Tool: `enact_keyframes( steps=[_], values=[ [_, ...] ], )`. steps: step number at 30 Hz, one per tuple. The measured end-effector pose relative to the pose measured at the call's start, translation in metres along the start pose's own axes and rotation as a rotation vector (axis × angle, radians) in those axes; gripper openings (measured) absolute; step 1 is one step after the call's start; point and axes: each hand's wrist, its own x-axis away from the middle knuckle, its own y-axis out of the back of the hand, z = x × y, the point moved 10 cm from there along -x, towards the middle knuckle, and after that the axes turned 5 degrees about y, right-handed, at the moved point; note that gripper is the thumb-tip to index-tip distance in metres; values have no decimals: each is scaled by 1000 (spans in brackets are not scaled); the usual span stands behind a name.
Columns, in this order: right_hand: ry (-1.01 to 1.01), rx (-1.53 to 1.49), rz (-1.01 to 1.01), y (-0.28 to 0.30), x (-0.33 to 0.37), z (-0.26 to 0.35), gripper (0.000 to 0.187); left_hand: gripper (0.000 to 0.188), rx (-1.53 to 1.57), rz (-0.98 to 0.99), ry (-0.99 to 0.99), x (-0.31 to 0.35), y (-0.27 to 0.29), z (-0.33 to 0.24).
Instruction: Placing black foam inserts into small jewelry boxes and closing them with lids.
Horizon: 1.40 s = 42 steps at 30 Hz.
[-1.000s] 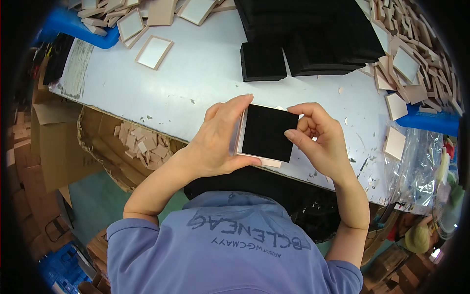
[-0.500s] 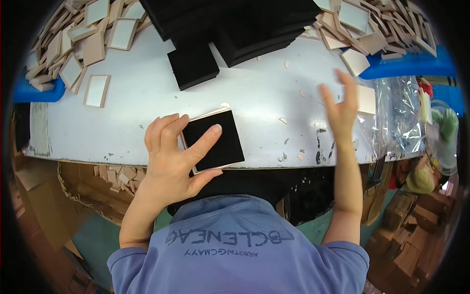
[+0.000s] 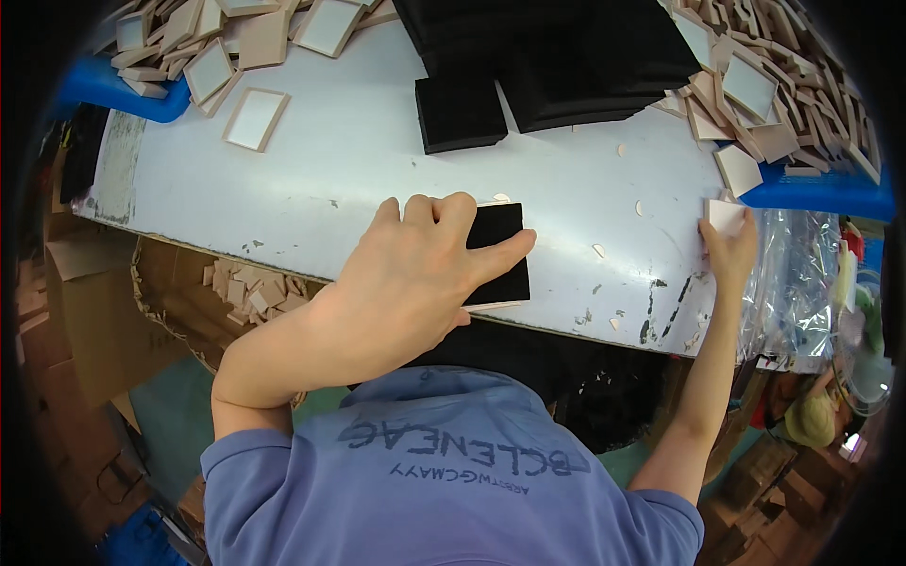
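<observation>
Near the table's front edge, my left hand (image 3: 406,274) grips a shallow pale box with a square black pad (image 3: 500,255), foam-like, in it. The index finger lies stretched across the pad; the hand covers the left part of the box. Farther right, my right hand (image 3: 731,250) has its thumb and fingers closed around the sides of another small pale box (image 3: 725,217), which sits on the table. A single black block (image 3: 462,113) and the big stack of black sheets (image 3: 585,71) are beyond my left hand.
Pale trays with white insides heap at the back left (image 3: 264,38) and back right (image 3: 783,85), by blue bins (image 3: 821,191). One tray (image 3: 255,120) lies apart. Clear plastic bags (image 3: 788,274) cover the right end. Below the table, a carton (image 3: 175,283) holds pale pieces.
My right hand, open and in the air before, has come down and taken hold of the pale box at the right. My left hand now reaches farther over the padded box. The view has turned.
</observation>
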Motion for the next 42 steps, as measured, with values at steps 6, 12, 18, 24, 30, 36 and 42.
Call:
enact_keyframes(
  steps=[6,12,18,24,30,36,42],
  values=[
    [240,-430,-29,26,16,111,76,68,14,-215,14,13,-10,4],
    [669,-986,271,61,45,268,73,53,257,-386,-54,25,-20,8],
    [1088,-1003,451,59,74,353,62,111,652,-791,-232,36,-20,36],
    [1236,-833,490,74,102,366,57,97,596,-675,-146,33,-25,38],
    [1162,-744,445,57,115,359,67,94,406,-559,-174,20,-44,46],
    [1073,-1044,433,53,111,350,80,93,632,-638,-369,13,-69,53],
    [854,-1335,369,51,72,339,70,88,674,-857,-245,52,-54,69]
  ],
)
